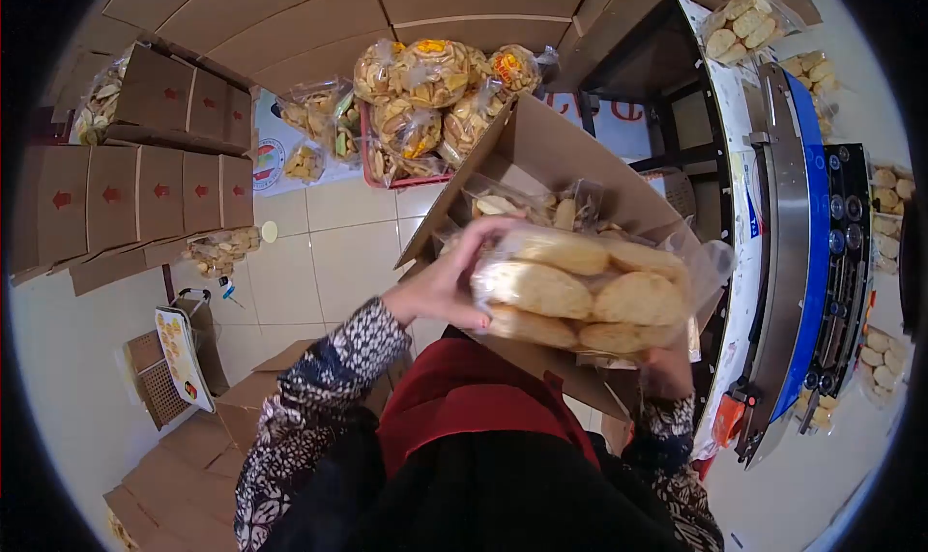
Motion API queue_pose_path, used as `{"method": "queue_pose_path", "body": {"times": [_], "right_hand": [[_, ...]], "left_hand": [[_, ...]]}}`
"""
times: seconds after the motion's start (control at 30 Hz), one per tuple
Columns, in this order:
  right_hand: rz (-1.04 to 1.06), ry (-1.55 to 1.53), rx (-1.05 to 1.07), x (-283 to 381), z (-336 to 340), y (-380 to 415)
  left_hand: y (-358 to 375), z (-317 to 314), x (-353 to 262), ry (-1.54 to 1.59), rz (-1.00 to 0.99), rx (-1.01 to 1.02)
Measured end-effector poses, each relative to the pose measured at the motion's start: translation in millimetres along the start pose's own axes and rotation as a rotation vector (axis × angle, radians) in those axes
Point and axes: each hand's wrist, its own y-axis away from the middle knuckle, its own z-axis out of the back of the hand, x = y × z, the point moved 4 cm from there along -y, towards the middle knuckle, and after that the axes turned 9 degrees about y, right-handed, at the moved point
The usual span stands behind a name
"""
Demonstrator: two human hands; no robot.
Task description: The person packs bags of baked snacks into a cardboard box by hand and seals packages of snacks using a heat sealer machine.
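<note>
A clear plastic bag of flat, round, pale-brown baked pieces (pixel 590 296) is held up above an open cardboard box (pixel 570 141). My left hand (pixel 452 279) grips the bag's left end, thumb on the near face. At the lower right corner of the bag is my right hand (pixel 667 372), its fingers mostly hidden behind the bag. Inside the box, behind the held bag, more clear bags of the same kind (pixel 527 204) show. The box flaps are spread apart.
A red crate (pixel 365 146) piled with filled bags stands ahead. Stacked cartons (pixel 159 199) line the left. On the right is a table edge (pixel 737 175) with a blue and steel machine (pixel 795 214) and more bags. A folding stool (pixel 184 359) stands at lower left.
</note>
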Motion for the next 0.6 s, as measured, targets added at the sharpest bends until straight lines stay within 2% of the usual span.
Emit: {"method": "queue_pose_path", "body": {"times": [0.03,0.07,0.1,0.13,0.17,0.2,0.27,0.3,0.33,0.4,0.5,0.53,0.6], "right_hand": [[0.009,0.045,-0.096,7.2,7.2,3.3],[0.004,0.042,-0.102,14.3,9.7,1.6],[0.143,0.251,-0.142,27.2,12.4,-2.8],[0.284,0.458,-0.178,35.6,11.6,-8.8],[0.284,0.457,-0.178,35.4,10.2,-19.4],[0.352,0.718,-0.181,38.1,5.6,-32.9],[0.514,1.140,-0.164,34.4,-5.7,-64.0],[0.611,1.298,-0.143,25.3,-13.2,-80.6],[0.578,1.331,-0.115,14.3,-22.4,-93.7],[0.534,1.365,-0.085,-10.5,-32.9,-111.1],[0.581,1.455,0.051,-46.6,-45.3,-135.8],[0.616,1.513,0.114,-53.7,-52.6,-139.9],[0.647,1.575,0.180,-60.6,-58.4,-148.0]], "left_hand": [[-11.0,7.8,2.0,0.043,0.018,0.012],[-27.5,14.4,8.4,0.293,0.197,-0.187],[-42.5,36.7,32.9,0.278,0.138,-0.231],[-56.8,53.6,60.8,0.001,0.149,-0.297],[-68.3,57.9,67.5,-0.757,0.350,-0.289],[-75.4,53.6,89.6,-1.333,0.284,-0.191],[-77.1,40.6,113.0,-1.710,0.381,0.139],[-72.1,48.2,134.5,-1.711,0.383,0.140],[-62.7,56.8,169.5,-1.634,0.418,0.167],[-53.5,55.4,188.3,-1.548,0.453,0.199],[-44.9,44.7,160.2,-1.535,0.314,-0.009],[-40.6,46.8,162.3,-1.535,0.321,-0.010],[-34.6,48.8,163.9,-1.339,0.217,-0.070]]}}
